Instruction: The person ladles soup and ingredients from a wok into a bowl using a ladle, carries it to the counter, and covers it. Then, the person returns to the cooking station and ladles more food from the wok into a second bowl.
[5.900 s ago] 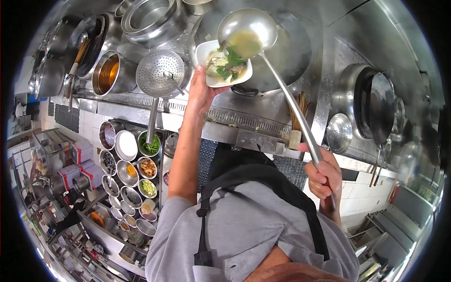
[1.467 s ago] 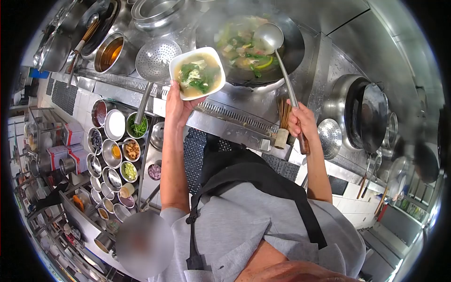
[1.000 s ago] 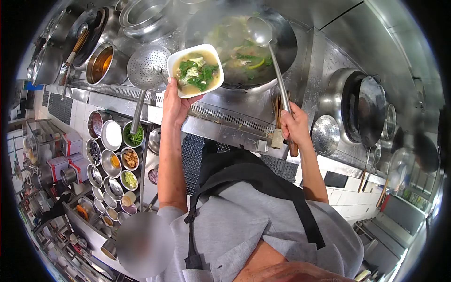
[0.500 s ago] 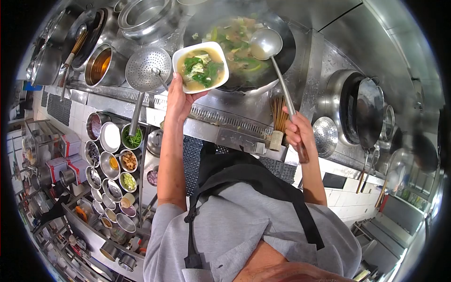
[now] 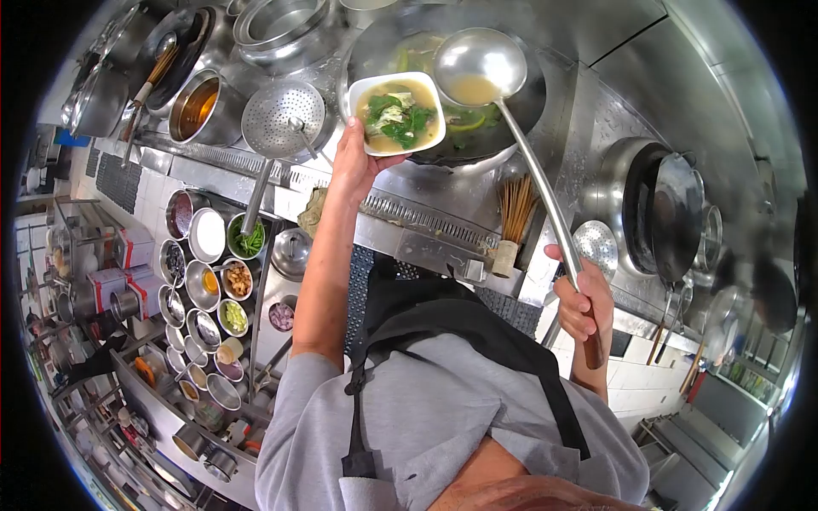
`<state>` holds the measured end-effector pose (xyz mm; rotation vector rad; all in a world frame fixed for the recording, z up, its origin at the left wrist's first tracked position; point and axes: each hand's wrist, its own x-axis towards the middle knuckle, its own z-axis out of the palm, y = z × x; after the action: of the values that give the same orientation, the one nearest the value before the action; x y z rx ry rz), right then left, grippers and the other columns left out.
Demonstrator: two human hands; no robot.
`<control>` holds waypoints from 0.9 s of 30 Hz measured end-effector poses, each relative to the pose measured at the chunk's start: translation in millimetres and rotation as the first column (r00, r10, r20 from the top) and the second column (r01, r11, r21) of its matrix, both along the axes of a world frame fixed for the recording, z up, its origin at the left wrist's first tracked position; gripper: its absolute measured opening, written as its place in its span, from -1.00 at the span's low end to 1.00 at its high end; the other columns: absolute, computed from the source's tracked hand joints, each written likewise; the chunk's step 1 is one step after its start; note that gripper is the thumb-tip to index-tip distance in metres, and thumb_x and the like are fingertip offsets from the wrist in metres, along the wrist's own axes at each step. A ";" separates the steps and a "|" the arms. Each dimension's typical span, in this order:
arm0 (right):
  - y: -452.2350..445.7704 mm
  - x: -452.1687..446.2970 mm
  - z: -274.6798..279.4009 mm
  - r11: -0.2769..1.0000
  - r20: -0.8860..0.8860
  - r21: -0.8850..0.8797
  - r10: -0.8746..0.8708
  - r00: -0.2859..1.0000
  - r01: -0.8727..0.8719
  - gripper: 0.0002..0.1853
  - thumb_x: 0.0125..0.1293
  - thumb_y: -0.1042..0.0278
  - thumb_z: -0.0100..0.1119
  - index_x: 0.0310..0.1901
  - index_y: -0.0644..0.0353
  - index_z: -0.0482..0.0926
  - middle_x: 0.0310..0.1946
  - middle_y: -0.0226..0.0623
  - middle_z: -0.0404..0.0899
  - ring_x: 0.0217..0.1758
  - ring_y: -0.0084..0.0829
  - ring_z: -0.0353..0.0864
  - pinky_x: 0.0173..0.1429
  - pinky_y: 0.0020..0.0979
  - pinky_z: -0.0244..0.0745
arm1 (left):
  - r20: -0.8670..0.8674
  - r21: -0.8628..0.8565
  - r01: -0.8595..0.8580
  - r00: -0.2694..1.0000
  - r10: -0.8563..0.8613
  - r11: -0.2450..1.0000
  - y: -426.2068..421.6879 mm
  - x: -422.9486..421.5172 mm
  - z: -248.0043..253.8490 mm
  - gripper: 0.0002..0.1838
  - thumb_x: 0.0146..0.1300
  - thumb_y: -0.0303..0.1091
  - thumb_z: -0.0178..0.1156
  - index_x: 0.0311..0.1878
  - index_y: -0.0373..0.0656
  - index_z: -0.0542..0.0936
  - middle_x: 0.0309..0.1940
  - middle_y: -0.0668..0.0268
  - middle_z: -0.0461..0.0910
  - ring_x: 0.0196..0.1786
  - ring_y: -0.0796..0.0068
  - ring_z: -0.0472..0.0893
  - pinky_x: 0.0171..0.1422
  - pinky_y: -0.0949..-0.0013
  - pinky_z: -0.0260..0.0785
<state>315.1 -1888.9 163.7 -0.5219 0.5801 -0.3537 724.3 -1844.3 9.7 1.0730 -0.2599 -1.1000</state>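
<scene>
A white square bowl (image 5: pixel 395 113) of soup with green leaves and pale pieces rests in my left hand (image 5: pixel 356 164), which grips it at its lower left side over the near edge of the wok. My right hand (image 5: pixel 583 300) is wrapped round the handle of a long metal ladle (image 5: pixel 487 64). Some broth lies in the ladle's bowl, which hangs over the wok close to the right of the white bowl. In the wok (image 5: pixel 524 111), soup with green pieces shows, partly hidden by ladle and bowl; steam blurs its far side.
Left of the bowl lie a perforated strainer (image 5: pixel 283 117) and a steel pot (image 5: pixel 207 106) of amber liquid. A bamboo brush (image 5: pixel 514 217) stands on the stove's front edge. Several ingredient tins, such as one of chopped greens (image 5: pixel 246 241), fill the left side. A second wok (image 5: pixel 679 213) is at right.
The ladle has risen from the wok with broth in it, and my right hand has moved down and right. The view has shifted slightly; my left hand still holds the bowl.
</scene>
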 end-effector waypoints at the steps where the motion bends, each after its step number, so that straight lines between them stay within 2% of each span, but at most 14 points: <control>1: 2.2 3.4 3.4 0.999 -0.046 -0.037 0.020 0.999 -0.022 -0.44 0.60 0.34 -0.04 0.51 0.42 0.22 -0.62 -0.50 0.28 -0.83 -0.73 0.24 -0.82 -0.59 0.19 | -0.005 0.005 -0.001 1.000 0.001 1.000 0.4 -2.7 2.6 -0.39 0.72 0.05 -0.35 0.45 -0.31 0.25 0.23 -0.10 0.57 0.09 -0.06 0.75 0.00 -0.01 0.81; 4: 8.5 17.1 14.9 0.985 -0.225 -0.146 0.057 0.973 -0.092 -0.43 0.53 0.37 0.10 0.49 0.35 0.30 -0.62 -0.47 0.32 -0.81 -0.71 0.24 -0.75 -0.60 0.16 | -0.027 -0.003 -0.006 1.000 0.006 1.000 1.8 -8.6 7.7 -0.38 0.72 0.05 -0.35 0.46 -0.33 0.25 0.24 -0.10 0.57 0.09 -0.08 0.75 0.01 -0.01 0.81; 8: 2.7 16.7 4.3 0.907 -0.371 -0.363 0.069 0.926 -0.213 -0.45 0.47 0.45 0.10 0.47 0.34 0.35 -0.60 -0.45 0.41 -0.76 -0.69 0.31 -0.66 -0.61 0.22 | -0.024 -0.018 -0.009 1.000 0.009 1.000 10.7 -15.7 13.0 -0.32 0.71 0.09 -0.37 0.51 -0.35 0.21 0.29 -0.12 0.53 0.14 -0.11 0.72 0.14 -0.01 0.77; 13: -22.9 21.5 -34.0 0.748 -0.498 -0.600 -0.073 0.864 -0.282 -0.41 0.44 0.54 0.11 0.50 0.30 0.37 -0.55 -0.51 0.47 -0.72 -0.72 0.32 -0.62 -0.61 0.24 | -0.011 -0.100 -0.034 0.999 0.033 0.994 32.3 -21.8 11.4 -0.32 0.70 0.13 -0.37 0.51 -0.31 0.23 0.33 -0.09 0.52 0.19 -0.11 0.70 0.20 -0.07 0.72; 16: -44.7 35.6 -62.7 0.565 -0.588 -0.719 -0.184 0.787 -0.405 -0.39 0.45 0.53 0.14 0.53 0.21 0.38 -0.50 -0.56 0.48 -0.65 -0.77 0.32 -0.58 -0.61 0.23 | -0.036 -0.113 -0.099 0.995 0.096 0.989 60.7 -27.5 20.3 -0.32 0.70 0.13 -0.31 0.51 -0.30 0.23 0.33 -0.07 0.53 0.24 -0.07 0.68 0.24 -0.07 0.70; 17: -55.0 40.8 -73.6 0.479 -0.628 -0.741 -0.248 0.737 -0.471 -0.41 0.42 0.54 0.17 0.50 0.21 0.43 -0.48 -0.42 0.54 -0.57 -0.65 0.41 -0.47 -0.49 0.38 | -0.035 -0.100 -0.110 0.994 0.107 0.989 73.2 -27.8 22.1 -0.33 0.70 0.12 -0.30 0.51 -0.30 0.24 0.33 -0.07 0.53 0.24 -0.07 0.68 0.23 -0.08 0.70; 18: -69.5 40.8 -102.5 0.212 -0.538 -0.843 -0.350 0.767 -0.494 -0.42 0.42 0.51 0.19 0.48 0.23 0.45 -0.45 -0.32 0.57 -0.52 -0.46 0.49 -0.36 -0.37 0.47 | -0.036 -0.089 -0.120 0.992 0.117 0.989 85.1 -28.5 24.2 -0.33 0.70 0.12 -0.29 0.51 -0.30 0.24 0.32 -0.06 0.53 0.24 -0.06 0.68 0.23 -0.08 0.70; 19: -83.6 41.6 -125.5 -0.080 -0.411 -0.872 -0.414 0.812 -0.483 -0.42 0.41 0.47 0.21 0.46 0.25 0.46 -0.43 -0.21 0.60 -0.47 -0.27 0.58 -0.25 -0.24 0.57 | -0.035 -0.083 -0.136 0.990 0.133 0.987 97.2 -27.4 27.4 -0.33 0.70 0.12 -0.27 0.51 -0.31 0.25 0.32 -0.06 0.53 0.24 -0.06 0.68 0.22 -0.09 0.70; 22: -98.8 57.4 -130.3 -0.080 -0.644 -0.649 -0.472 0.602 -0.757 -0.47 0.41 0.36 0.24 0.39 0.30 0.51 -0.23 0.03 0.69 -0.19 0.10 0.69 0.05 -0.08 0.59 | -0.013 -0.060 -0.229 0.973 0.228 0.972 145.9 -33.3 34.3 -0.32 0.69 0.12 -0.26 0.48 -0.34 0.28 0.29 -0.05 0.56 0.18 -0.02 0.72 0.17 -0.08 0.72; 25: -89.8 85.0 -119.9 -0.351 -0.627 -0.398 -0.571 0.530 -0.848 -0.51 0.44 0.29 0.23 0.34 0.31 0.55 -0.03 0.12 0.71 0.03 0.20 0.67 0.19 -0.05 0.56 | -0.027 -0.036 -0.340 0.940 0.339 0.940 208.2 -43.1 50.9 -0.32 0.68 0.12 -0.20 0.46 -0.36 0.31 0.20 -0.03 0.62 0.08 0.01 0.76 0.04 -0.01 0.77; 26: -77.6 98.8 -109.6 -0.408 -0.604 -0.458 -0.509 0.613 -0.790 -0.55 0.47 0.29 0.23 0.30 0.33 0.58 0.06 0.20 0.68 0.11 0.16 0.67 0.24 -0.09 0.54 | -0.028 -0.035 -0.337 0.942 0.336 0.941 233.0 -44.5 45.6 -0.36 0.70 0.10 -0.23 0.47 -0.30 0.31 0.18 0.00 0.62 0.06 0.09 0.76 -0.01 0.05 0.78; 27: -56.3 118.8 -99.7 -0.419 -0.583 -0.576 -0.392 0.712 -0.702 -0.56 0.50 0.28 0.21 0.30 0.34 0.57 0.05 0.17 0.69 0.06 0.10 0.69 0.21 -0.12 0.56 | -0.029 -0.034 -0.330 0.944 0.329 0.943 258.4 -45.9 40.5 -0.40 0.71 0.08 -0.25 0.47 -0.24 0.31 0.17 0.04 0.63 0.05 0.18 0.77 -0.07 0.12 0.80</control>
<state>433.9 -1945.3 64.0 -2.8235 0.6879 -0.1572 678.4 -1586.0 50.2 1.0252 -0.0776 -0.8019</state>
